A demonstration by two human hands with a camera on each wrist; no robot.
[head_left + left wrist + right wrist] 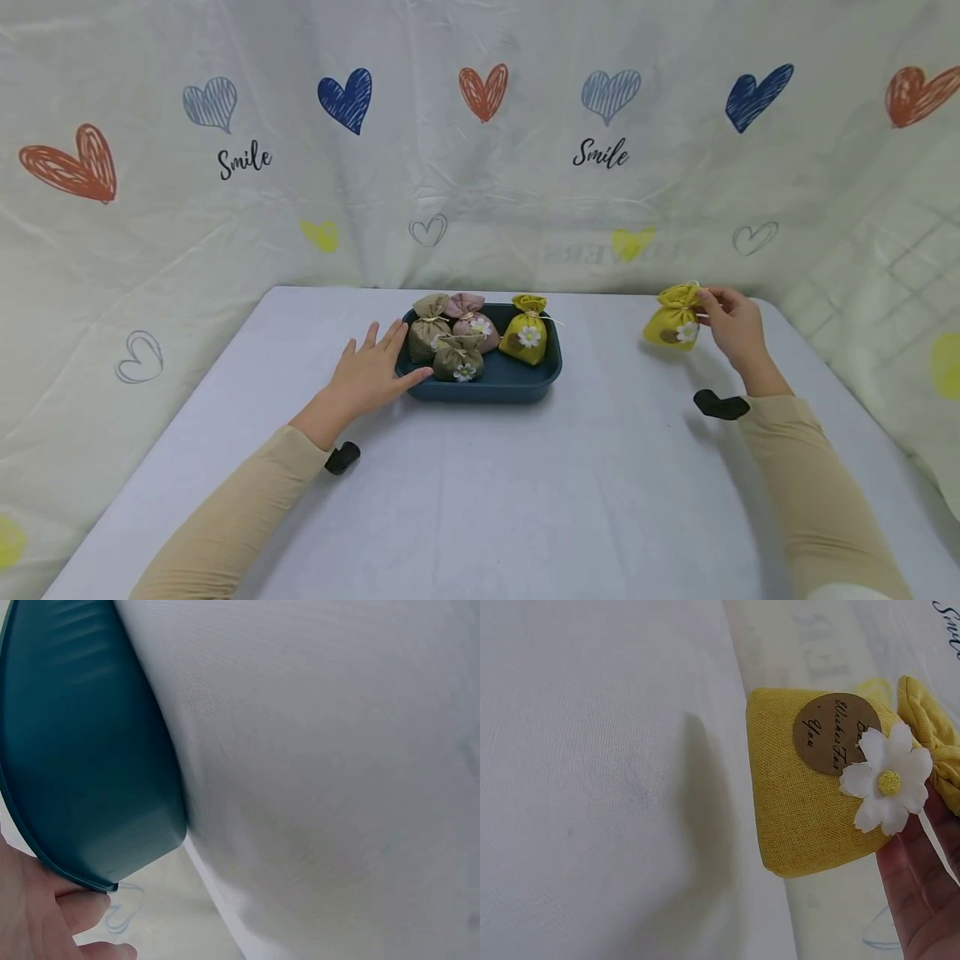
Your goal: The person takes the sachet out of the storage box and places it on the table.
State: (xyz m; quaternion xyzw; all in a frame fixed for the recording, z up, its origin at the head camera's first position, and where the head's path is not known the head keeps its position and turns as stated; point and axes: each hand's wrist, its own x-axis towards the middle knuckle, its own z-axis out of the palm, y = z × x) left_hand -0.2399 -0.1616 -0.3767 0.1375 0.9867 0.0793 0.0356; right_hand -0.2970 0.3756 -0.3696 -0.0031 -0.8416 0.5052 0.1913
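Note:
My right hand pinches a yellow drawstring pouch near its tied neck, holding it just above the table on the right. In the right wrist view the pouch shows a white flower and a round brown label. My left hand touches the left rim of a teal plastic tray with spread fingers. Inside the tray sit another yellow pouch, a pink pouch, a beige pouch and a darker olive-brown pouch. The left wrist view shows the tray's outer wall beside the left fingers.
A white cloth covers the table. Behind it hangs a pale curtain printed with hearts and "Smile". Dark wrist-worn pieces show beside both sleeves.

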